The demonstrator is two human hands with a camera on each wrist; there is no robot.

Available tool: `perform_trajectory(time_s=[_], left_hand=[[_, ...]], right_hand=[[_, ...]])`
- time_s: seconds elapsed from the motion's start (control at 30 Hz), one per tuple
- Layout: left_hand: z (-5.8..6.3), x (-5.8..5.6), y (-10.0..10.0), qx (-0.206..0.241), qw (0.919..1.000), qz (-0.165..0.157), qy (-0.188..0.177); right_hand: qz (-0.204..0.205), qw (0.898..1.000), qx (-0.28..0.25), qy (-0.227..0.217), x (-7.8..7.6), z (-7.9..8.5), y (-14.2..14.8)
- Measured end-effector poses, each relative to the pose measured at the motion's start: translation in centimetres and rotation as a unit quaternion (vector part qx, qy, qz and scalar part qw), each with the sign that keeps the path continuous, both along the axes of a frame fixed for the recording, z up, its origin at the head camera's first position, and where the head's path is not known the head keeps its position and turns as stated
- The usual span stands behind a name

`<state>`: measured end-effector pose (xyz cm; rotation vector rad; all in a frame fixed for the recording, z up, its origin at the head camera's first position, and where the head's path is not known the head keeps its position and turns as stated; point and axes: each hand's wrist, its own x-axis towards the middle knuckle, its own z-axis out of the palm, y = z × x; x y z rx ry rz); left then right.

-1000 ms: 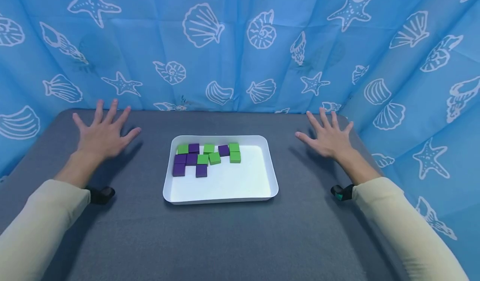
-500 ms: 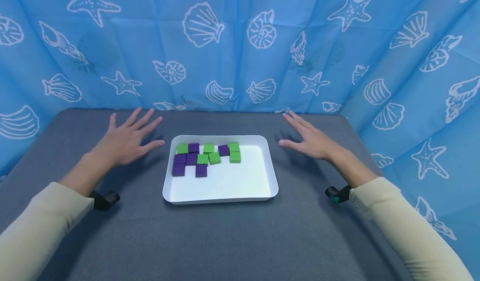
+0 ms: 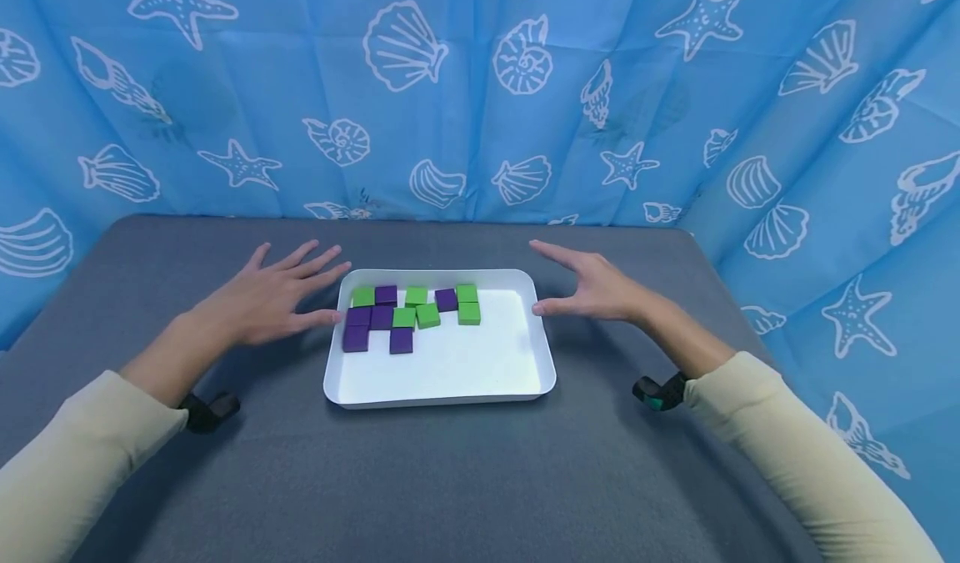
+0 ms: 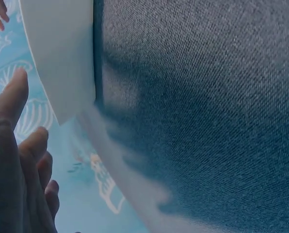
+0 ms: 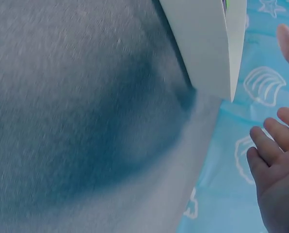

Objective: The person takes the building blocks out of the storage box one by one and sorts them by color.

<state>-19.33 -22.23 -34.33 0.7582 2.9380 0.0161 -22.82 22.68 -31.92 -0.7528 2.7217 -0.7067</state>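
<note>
A shallow white tray (image 3: 442, 390) lies on the grey table. Toward its back left sit several green blocks (image 3: 428, 316) and several purple blocks (image 3: 356, 338), some side by side. My left hand (image 3: 262, 300), fingers spread, is over the table at the tray's left side, its thumb tip overlapping the rim in the head view. On the other side my right hand (image 3: 603, 288) holds nothing; its thumb tip is right at the tray's right rim and its index finger points past the back corner. Each wrist view shows the tray's outer wall (image 4: 62, 53) beside straight fingers.
The grey table (image 3: 450, 480) stretches around the tray on every side. Behind it and to the right hangs a blue curtain (image 3: 465, 87) printed with white shells and starfish. A black wrist camera (image 3: 660, 392) sits below the right wrist, another (image 3: 210, 413) below the left.
Both hands have moved inward from the table's back corners to the tray's two sides, the left going right and the right going left. The tray and blocks have stayed in place.
</note>
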Motion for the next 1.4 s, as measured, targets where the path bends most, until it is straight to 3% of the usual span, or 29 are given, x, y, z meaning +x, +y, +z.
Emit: perform_trajectory(time_s=[0.2,0.4,0.67,0.93,1.4], left_hand=[[-0.2,0.3,0.2,-0.002,0.9996,-0.012,-0.026],[0.0,0.6,0.5,0.018,0.9981,-0.025,-0.054],[0.2,0.7,0.7,0.016,0.9977,-0.030,-0.059],[0.1,0.7,0.7,0.022,0.9967,-0.031,-0.071],[0.4,0.7,0.5,0.024,0.9968,-0.036,-0.068]], right_hand=[[0.031,0.999,-0.014,-0.024,0.2,0.0,-1.4],[0.064,0.994,-0.038,-0.076,0.0,0.3,-2.6],[0.112,0.978,-0.045,-0.169,-0.8,0.2,-4.3],[0.129,0.971,-0.046,-0.198,-1.1,-0.6,-5.7],[0.125,0.971,-0.030,-0.199,-1.2,-0.8,-7.5]])
